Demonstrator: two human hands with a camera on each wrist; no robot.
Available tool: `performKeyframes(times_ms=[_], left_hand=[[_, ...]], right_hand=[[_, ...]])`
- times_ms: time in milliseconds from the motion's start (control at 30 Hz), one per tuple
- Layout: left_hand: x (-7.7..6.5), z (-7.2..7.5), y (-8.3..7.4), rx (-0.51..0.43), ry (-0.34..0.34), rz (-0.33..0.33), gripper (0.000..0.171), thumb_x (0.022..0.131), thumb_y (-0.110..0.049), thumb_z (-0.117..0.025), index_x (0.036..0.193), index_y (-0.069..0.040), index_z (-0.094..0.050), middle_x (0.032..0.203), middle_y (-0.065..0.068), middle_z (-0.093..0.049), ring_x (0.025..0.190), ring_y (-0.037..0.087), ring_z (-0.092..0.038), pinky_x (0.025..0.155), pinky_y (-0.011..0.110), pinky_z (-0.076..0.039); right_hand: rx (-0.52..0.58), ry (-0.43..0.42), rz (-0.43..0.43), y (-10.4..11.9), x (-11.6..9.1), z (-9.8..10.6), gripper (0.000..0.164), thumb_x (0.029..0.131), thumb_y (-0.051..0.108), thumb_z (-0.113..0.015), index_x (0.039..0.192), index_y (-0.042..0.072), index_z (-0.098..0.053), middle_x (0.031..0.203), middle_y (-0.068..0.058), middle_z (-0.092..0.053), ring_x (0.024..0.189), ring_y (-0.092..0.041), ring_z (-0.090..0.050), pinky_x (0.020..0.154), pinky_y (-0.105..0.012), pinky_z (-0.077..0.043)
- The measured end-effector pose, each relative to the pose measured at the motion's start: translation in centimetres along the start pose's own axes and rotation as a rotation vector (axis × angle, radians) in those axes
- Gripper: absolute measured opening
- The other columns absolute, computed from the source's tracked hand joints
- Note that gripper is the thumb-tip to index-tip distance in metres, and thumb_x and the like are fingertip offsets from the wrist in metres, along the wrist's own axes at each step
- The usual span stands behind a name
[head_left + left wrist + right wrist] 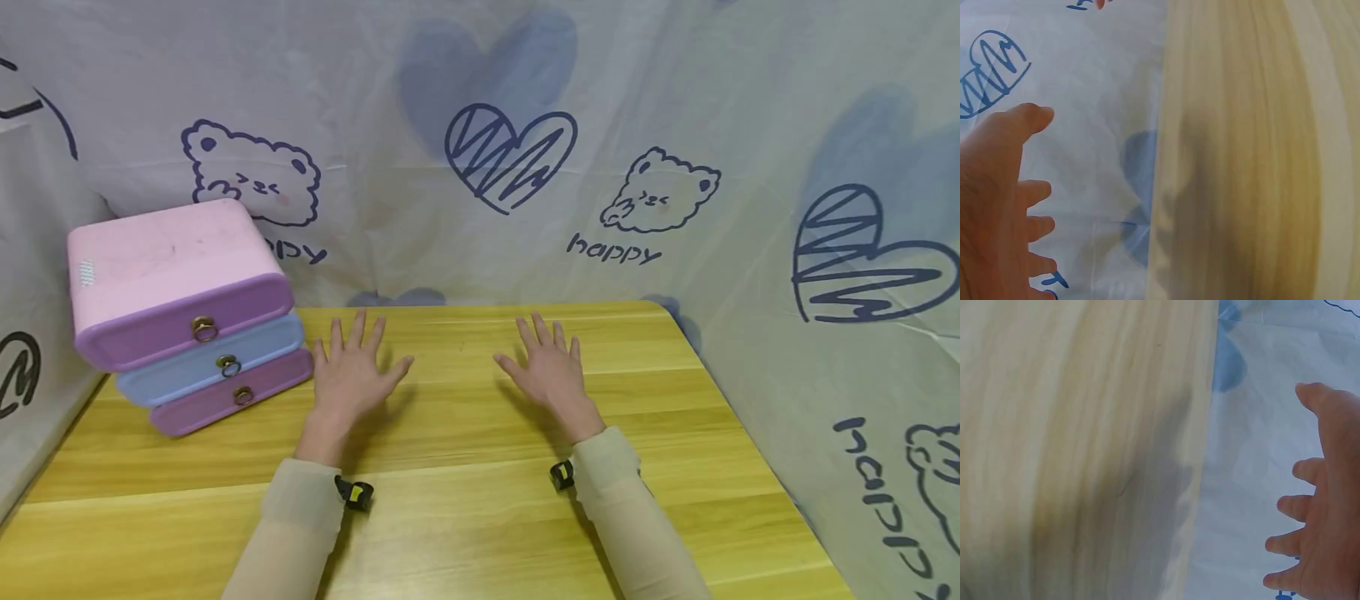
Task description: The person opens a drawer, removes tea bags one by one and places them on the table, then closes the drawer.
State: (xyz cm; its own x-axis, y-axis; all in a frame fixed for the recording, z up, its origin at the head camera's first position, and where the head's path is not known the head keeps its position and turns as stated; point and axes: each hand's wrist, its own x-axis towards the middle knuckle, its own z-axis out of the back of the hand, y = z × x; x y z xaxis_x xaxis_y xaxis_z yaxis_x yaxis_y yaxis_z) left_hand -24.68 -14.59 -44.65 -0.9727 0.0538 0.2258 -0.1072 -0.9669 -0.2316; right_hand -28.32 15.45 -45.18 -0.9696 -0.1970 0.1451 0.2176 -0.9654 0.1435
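My left hand [348, 379] is held over the table with its fingers spread and nothing in it. Just to its left stands a small drawer cabinet [168, 254] with a pink top and three stacked drawers. The top drawer [247, 312] is purple, the middle drawer [273, 343] light blue and the bottom drawer [195, 414] purple; each has a brass-coloured ring pull. Farther right, my right hand [551, 375] is also spread and holds nothing. In each wrist view, the left hand [991, 206] and the right hand [1335, 506] show extended thumb and fingers, with shadows on the wood.
The yellow wood-grain table [450, 517] reaches back to a pale cloth [397, 200] printed with hearts, bears and the word "happy". More of this cloth hangs at the left and right sides. Dark straps with small devices circle both wrists.
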Motion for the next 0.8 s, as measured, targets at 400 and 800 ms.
performKeyframes(times_ms=[400, 800], left_hand=[[-0.3, 3.4, -0.8, -0.119, -0.295, -0.024, 0.067, 0.087, -0.062, -0.035, 0.139, -0.02, -0.036, 0.146, 0.007, -0.028, 0.129, 0.03, -0.021, 0.102, 0.062, -0.019], [-1.3, 7.0, -0.6, -0.292, -0.776, -0.047, 0.045, 0.089, -0.042, -0.043, 0.123, -0.016, -0.055, 0.127, 0.003, -0.051, 0.107, 0.027, -0.046, 0.079, 0.054, -0.041]], right_hand=[[0.146, -0.175, 0.078, 1.8, 0.6, 1.7, 0.072, 0.088, 0.067, -0.027, 0.146, 0.025, -0.014, 0.149, -0.003, -0.023, 0.13, -0.023, -0.022, 0.103, -0.051, -0.027], [0.341, -0.24, 0.121, 6.0, 1.5, 3.8, 0.065, 0.09, 0.061, -0.032, 0.143, 0.023, -0.026, 0.145, 0.0, -0.032, 0.127, -0.015, -0.027, 0.102, -0.043, -0.031]])
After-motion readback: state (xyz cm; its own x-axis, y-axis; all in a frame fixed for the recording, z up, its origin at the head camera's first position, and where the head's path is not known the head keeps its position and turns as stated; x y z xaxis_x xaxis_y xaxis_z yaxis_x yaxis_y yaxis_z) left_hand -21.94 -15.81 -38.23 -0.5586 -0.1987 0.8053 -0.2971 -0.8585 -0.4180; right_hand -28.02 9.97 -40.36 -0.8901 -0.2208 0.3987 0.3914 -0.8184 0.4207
